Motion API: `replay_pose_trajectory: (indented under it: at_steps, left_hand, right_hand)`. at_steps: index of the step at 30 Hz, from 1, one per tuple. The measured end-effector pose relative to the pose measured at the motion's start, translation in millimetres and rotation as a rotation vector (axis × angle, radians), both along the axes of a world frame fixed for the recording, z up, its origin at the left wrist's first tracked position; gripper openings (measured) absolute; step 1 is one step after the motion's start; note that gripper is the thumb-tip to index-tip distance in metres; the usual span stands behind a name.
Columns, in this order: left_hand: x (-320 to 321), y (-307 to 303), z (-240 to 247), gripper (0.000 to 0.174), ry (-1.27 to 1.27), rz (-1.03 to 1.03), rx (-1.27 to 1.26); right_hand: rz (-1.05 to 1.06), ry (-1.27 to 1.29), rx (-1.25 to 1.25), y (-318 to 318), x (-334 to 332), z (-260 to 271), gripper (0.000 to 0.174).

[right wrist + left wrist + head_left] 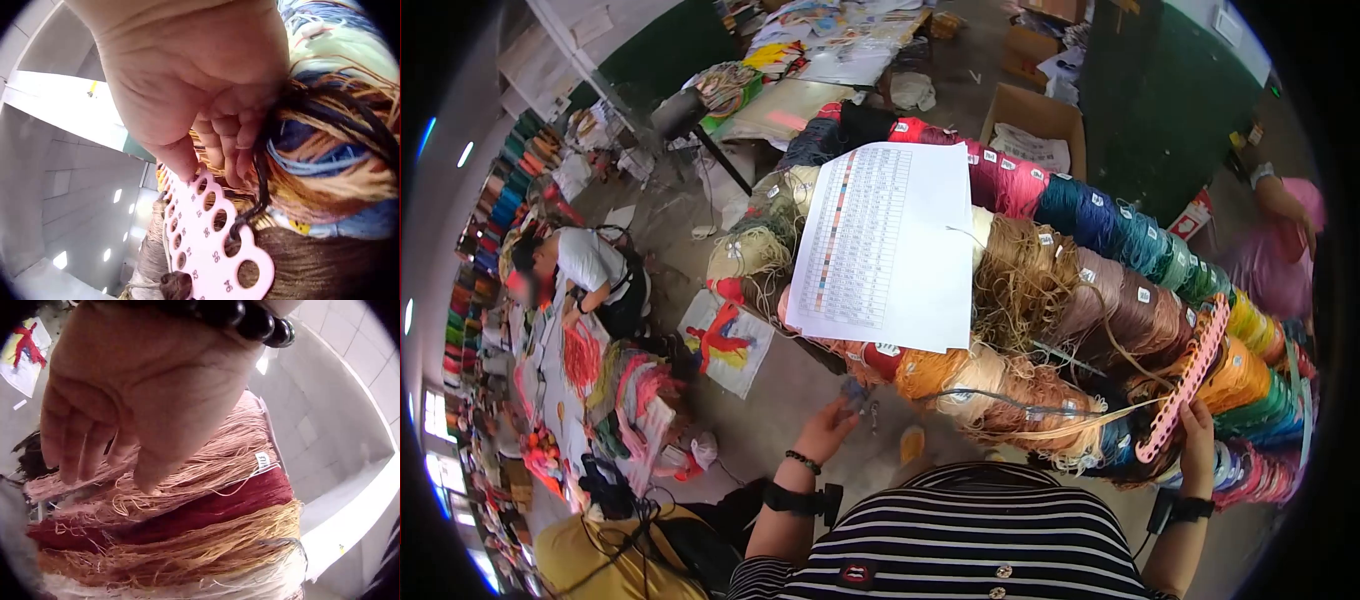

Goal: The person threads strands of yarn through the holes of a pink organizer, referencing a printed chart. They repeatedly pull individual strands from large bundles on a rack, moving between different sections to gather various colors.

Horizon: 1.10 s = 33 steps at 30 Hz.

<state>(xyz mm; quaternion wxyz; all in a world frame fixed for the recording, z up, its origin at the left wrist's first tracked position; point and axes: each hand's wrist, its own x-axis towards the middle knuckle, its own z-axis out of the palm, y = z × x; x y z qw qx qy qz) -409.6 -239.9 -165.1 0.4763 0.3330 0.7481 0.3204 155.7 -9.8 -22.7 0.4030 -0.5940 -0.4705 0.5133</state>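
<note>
My right hand (1197, 440) pinches the lower part of a pink thread card (1186, 385) between thumb and fingers. In the right wrist view the card has numbered holes along both edges, with a black thread (261, 181) looped through one hole and brown thread through another. Beside that hand lie orange, brown and blue yarn skeins (337, 181). My left hand (825, 428) hangs with relaxed fingers and nothing visible in them. Close under it in the left wrist view are pink skeins (234, 447), a dark red skein (219, 503) and a golden one (206, 540).
A printed sheet with a table (930, 250) lies across the rows of labelled skeins. Behind them stands a cardboard box (1040, 105). At the left a person in a white shirt (590, 262) bends over a yarn-covered table; someone in pink (1280, 240) is at the right.
</note>
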Motion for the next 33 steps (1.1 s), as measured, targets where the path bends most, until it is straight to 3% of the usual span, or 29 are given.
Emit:
replay_pose_trajectory:
  at_steps: [4, 5, 6, 10, 12, 13, 15, 16, 18, 20, 21, 24, 25, 28, 29, 30, 33]
  left_hand:
    - [53.4, -39.0, 7.5, 0.049, -0.03, 0.26, 0.066]
    - [69.9, -51.8, 9.0, 0.047, 0.013, 0.31, 0.104]
    - [90.3, -66.3, 13.6, 0.046, 0.057, 0.373, 0.144]
    - [202.4, -115.0, 58.9, 0.04, 0.229, 0.564, 0.27]
    - [257.7, -141.4, 83.5, 0.035, 0.226, 0.667, 0.272]
    - [286.2, -157.9, 101.3, 0.038, 0.244, 0.692, 0.261]
    - [334.2, -187.8, 138.3, 0.039, 0.4, 0.736, 0.216]
    - [357.1, -206.8, 148.8, 0.039, 0.455, 0.801, 0.235]
    - [409.8, -243.7, 166.5, 0.039, 0.501, 0.952, 0.257]
    - [456.0, -279.1, 189.5, 0.038, 0.495, 1.105, 0.273]
    - [484.4, -299.3, 191.7, 0.037, 0.54, 1.192, 0.29]
    - [581.4, -346.0, 193.0, 0.035, 0.63, 1.41, 0.299]
    - [615.2, -359.1, 199.0, 0.034, 0.643, 1.474, 0.271]
    - [710.0, -403.8, 218.8, 0.031, 0.729, 1.625, 0.222]
    - [741.2, -421.3, 223.9, 0.031, 0.791, 1.646, 0.202]
    - [770.4, -439.3, 231.5, 0.03, 0.855, 1.66, 0.182]
    - [852.0, -493.6, 257.9, 0.026, 1.008, 1.847, 0.105]
  right_hand:
    - [0.043, -0.393, 0.027, 17.5, 38.4, 35.1, 0.032]
    - [0.14, -0.533, 0.245, 31.6, 60.8, 29.0, 0.039]
    - [0.236, -0.576, 0.283, 44.3, 73.6, 42.0, 0.041]
    - [0.73, -0.406, 0.256, 76.5, 49.8, 108.3, 0.041]
    - [1.051, -0.334, 0.41, 82.7, 22.4, 128.2, 0.038]
    - [1.209, -0.235, 0.481, 103.3, 16.5, 119.2, 0.032]
    - [1.427, -0.257, 0.383, 96.7, -19.8, 141.0, 0.019]
    - [1.558, -0.345, 0.301, 48.8, -36.5, 187.9, 0.024]
    - [1.557, -0.203, 0.174, -5.6, -48.4, 204.3, 0.018]
    - [1.703, -0.273, 0.126, -17.2, -55.6, 200.3, 0.016]
    - [1.789, -0.331, 0.461, -54.7, -51.5, 212.5, 0.016]
    - [1.989, -0.232, 0.406, -86.3, -43.1, 191.9, 0.016]
    - [2.014, -0.399, 0.717, -117.4, -30.9, 205.2, 0.017]
    - [2.27, -0.165, 0.88, -184.3, -13.4, 197.2, 0.019]
    - [2.265, -0.269, 0.969, -202.6, -7.5, 186.7, 0.02]
    - [2.357, -0.114, 0.818, -224.3, -1.8, 168.5, 0.021]
    - [2.545, -0.193, 0.521, -295.0, 20.1, 142.4, 0.021]
